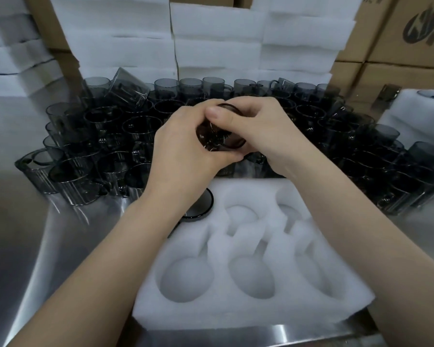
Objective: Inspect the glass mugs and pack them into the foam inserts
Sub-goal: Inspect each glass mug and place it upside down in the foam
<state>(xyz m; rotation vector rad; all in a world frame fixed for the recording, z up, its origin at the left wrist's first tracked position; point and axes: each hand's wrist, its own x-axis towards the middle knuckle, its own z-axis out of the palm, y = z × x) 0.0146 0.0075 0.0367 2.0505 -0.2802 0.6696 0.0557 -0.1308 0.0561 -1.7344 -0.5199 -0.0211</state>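
Both hands hold one smoky grey glass mug [221, 136] above the far edge of a white foam insert [251, 319]. My left hand [183, 149] cups the mug from the left and below. From the right, my right hand [258, 131] grips it, thumb over the rim. The mug lies tilted, its mouth facing me. One mug [198, 209] sits in the insert's far-left pocket, partly hidden by my left forearm. The other pockets [256, 276] hold nothing.
Several grey glass mugs [105, 136] crowd the steel table [35, 246] behind the insert, some tipped over. Stacks of white foam [216, 41] and cardboard boxes [406, 33] rise at the back. Another foam insert with mugs [419, 103] lies at far right.
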